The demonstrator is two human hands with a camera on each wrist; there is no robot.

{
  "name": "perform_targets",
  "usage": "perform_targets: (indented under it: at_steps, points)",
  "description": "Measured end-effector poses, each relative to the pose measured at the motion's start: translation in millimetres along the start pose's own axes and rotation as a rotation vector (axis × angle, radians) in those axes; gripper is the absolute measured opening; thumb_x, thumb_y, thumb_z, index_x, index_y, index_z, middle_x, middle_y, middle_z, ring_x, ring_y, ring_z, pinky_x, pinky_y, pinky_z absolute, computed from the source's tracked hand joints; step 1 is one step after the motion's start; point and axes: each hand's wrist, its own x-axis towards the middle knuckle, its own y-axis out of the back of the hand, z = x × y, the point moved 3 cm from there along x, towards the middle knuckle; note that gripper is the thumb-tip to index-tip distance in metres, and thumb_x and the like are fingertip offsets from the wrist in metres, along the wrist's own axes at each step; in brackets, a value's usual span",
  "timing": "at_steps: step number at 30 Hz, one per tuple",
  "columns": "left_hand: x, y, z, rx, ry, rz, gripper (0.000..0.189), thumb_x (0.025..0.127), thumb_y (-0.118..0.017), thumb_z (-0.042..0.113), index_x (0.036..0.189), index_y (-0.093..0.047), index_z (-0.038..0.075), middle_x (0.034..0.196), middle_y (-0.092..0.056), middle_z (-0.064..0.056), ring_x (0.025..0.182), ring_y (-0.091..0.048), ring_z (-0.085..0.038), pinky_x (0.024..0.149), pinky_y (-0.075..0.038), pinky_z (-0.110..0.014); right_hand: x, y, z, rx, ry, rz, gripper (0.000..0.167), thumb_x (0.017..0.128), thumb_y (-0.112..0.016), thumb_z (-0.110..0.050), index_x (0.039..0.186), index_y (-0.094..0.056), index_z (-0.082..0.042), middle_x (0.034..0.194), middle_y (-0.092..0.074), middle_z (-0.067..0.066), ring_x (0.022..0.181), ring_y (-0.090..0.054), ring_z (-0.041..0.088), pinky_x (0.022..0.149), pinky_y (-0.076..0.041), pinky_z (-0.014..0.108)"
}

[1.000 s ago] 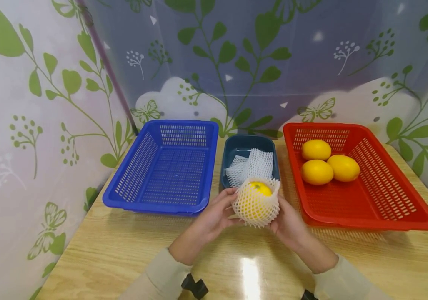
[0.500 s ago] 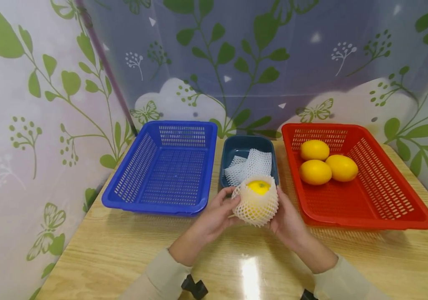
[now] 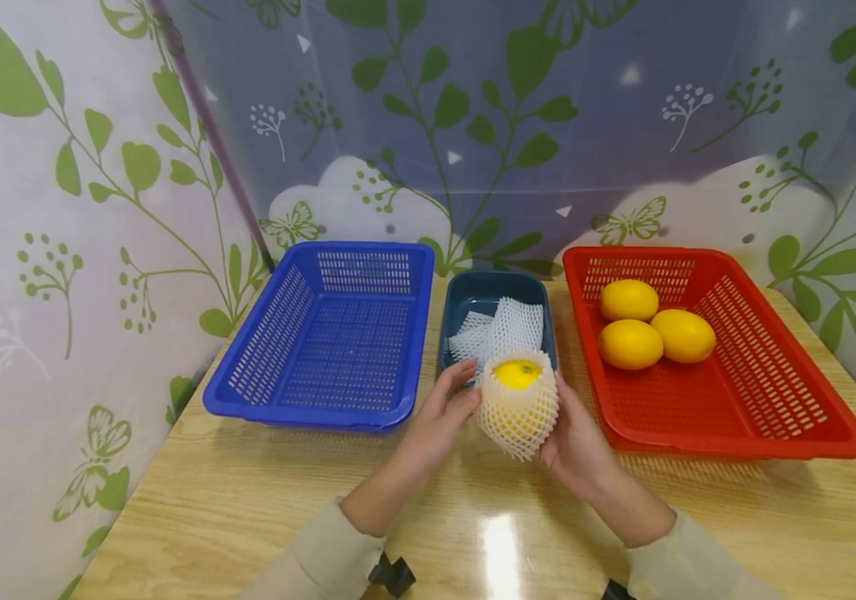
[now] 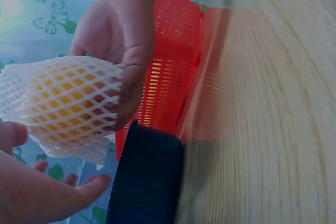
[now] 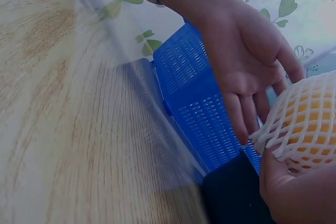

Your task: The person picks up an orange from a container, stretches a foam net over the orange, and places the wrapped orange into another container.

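A yellow oval fruit (image 3: 518, 375) sits in a white foam net sleeve (image 3: 519, 421), its stem end showing through the opening. My right hand (image 3: 581, 446) holds it from the right side, the fingers partly hidden behind the net. On the other side my left hand (image 3: 431, 425) has loosened, its fingers extended and spread; the thumb lies at the net's edge. The left wrist view shows that left hand (image 4: 42, 190) below the netted fruit (image 4: 65, 103). More foam nets (image 3: 513, 325) lie in the dark teal tray (image 3: 498, 279) just behind the fruit.
To the left is a blue slotted basket (image 3: 348, 350) with nothing visible in it. A red basket (image 3: 698, 417) on the right holds three yellow fruits (image 3: 632, 344). All stand on a wooden table (image 3: 247, 500) against a patterned fabric backdrop (image 3: 473, 125).
My left hand has let go of the netted fruit and opened its fingers. The fruit's foam net is now drawn up more evenly around it, still in my right hand.
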Motion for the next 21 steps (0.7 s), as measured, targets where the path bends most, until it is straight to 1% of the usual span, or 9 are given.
perform_targets:
  at_steps: [2, 4, 5, 7, 9, 12, 14, 17, 21]
  points:
    - [-1.3, -1.3, 3.1, 0.043, -0.08, -0.016, 0.044, 0.104, -0.045, 0.017, 0.146, -0.037, 0.005, 0.147, -0.041, -0.017, 0.134, -0.04, -0.031, 0.111, -0.034, -0.044, 0.8, -0.5, 1.1, 0.007, -0.011, -0.007, 0.046, 0.103, -0.022, -0.055, 0.139, -0.034, -0.03, 0.125, -0.055, -0.008, 0.11, -0.056, 0.012, 0.092, -0.05, 0.031]
    - [-2.0, -2.8, 4.7, 0.051, -0.131, -0.057, 0.045, 0.104, -0.046, 0.016, 0.146, -0.036, 0.005, 0.146, -0.042, -0.018, 0.134, -0.041, -0.03, 0.11, -0.035, -0.043, 1.5, -1.3, 2.3, 0.012, -0.021, -0.017, 0.046, 0.102, -0.021, -0.057, 0.138, -0.034, -0.03, 0.124, -0.056, -0.007, 0.109, -0.056, 0.012, 0.091, -0.051, 0.032]
    - [-2.5, -3.7, 5.5, 0.057, -0.149, -0.077, 0.046, 0.103, -0.048, 0.018, 0.146, -0.035, 0.005, 0.145, -0.043, -0.018, 0.134, -0.041, -0.03, 0.11, -0.036, -0.042, 1.8, -1.5, 3.0, 0.014, -0.025, -0.021, 0.046, 0.102, -0.02, -0.057, 0.137, -0.035, -0.031, 0.123, -0.057, -0.007, 0.109, -0.057, 0.012, 0.09, -0.051, 0.032]
    - [-3.5, -4.9, 5.8, 0.079, -0.165, -0.106, 0.055, 0.099, -0.057, 0.021, 0.147, -0.033, 0.007, 0.144, -0.042, -0.019, 0.132, -0.044, -0.031, 0.108, -0.038, -0.041, 1.9, -1.9, 4.2, 0.018, -0.032, -0.025, 0.046, 0.102, -0.019, -0.058, 0.135, -0.036, -0.031, 0.121, -0.058, -0.007, 0.107, -0.058, 0.012, 0.089, -0.052, 0.032]
    - [-3.8, -5.6, 5.3, 0.111, -0.153, -0.112, 0.068, 0.093, -0.067, 0.024, 0.148, -0.03, 0.01, 0.143, -0.042, -0.016, 0.13, -0.045, -0.028, 0.108, -0.039, -0.039, 1.8, -2.4, 5.0, 0.022, -0.035, -0.035, 0.046, 0.102, -0.019, -0.058, 0.134, -0.037, -0.03, 0.12, -0.059, -0.006, 0.105, -0.058, 0.012, 0.087, -0.052, 0.031]
    - [-3.7, -6.7, 4.2, 0.191, -0.142, -0.089, 0.082, 0.084, -0.077, 0.025, 0.149, -0.028, 0.013, 0.143, -0.043, -0.011, 0.129, -0.047, -0.023, 0.107, -0.039, -0.036, 1.9, -3.2, 5.8, 0.041, -0.043, -0.05, 0.046, 0.102, -0.02, -0.057, 0.135, -0.038, -0.029, 0.12, -0.057, -0.005, 0.104, -0.058, 0.012, 0.085, -0.052, 0.029]
    - [-2.9, -7.6, 3.0, 0.247, -0.132, -0.068, 0.087, 0.08, -0.08, 0.024, 0.149, -0.027, 0.016, 0.142, -0.044, -0.007, 0.128, -0.048, -0.019, 0.107, -0.039, -0.036, 2.2, -4.2, 6.2, 0.046, -0.054, -0.053, 0.047, 0.102, -0.021, -0.057, 0.136, -0.036, -0.029, 0.122, -0.056, -0.004, 0.104, -0.058, 0.013, 0.085, -0.052, 0.029]
    - [-1.4, -8.6, 0.2, 0.32, -0.131, -0.033, 0.091, 0.077, -0.083, 0.023, 0.149, -0.028, 0.016, 0.141, -0.047, -0.005, 0.125, -0.049, -0.017, 0.105, -0.04, -0.037, 2.7, -5.7, 6.8, 0.045, -0.071, -0.056, 0.049, 0.102, -0.02, -0.057, 0.14, -0.03, -0.028, 0.124, -0.055, -0.003, 0.106, -0.057, 0.013, 0.086, -0.052, 0.029]
    - [-1.3, -7.5, -0.6, 0.347, -0.112, -0.014, 0.091, 0.077, -0.083, 0.025, 0.149, -0.028, 0.015, 0.138, -0.049, -0.006, 0.122, -0.051, -0.019, 0.103, -0.043, -0.038, 2.7, -6.5, 7.7, 0.029, -0.075, -0.076, 0.048, 0.102, -0.018, -0.056, 0.14, -0.029, -0.029, 0.124, -0.056, -0.003, 0.108, -0.059, 0.014, 0.088, -0.053, 0.031]
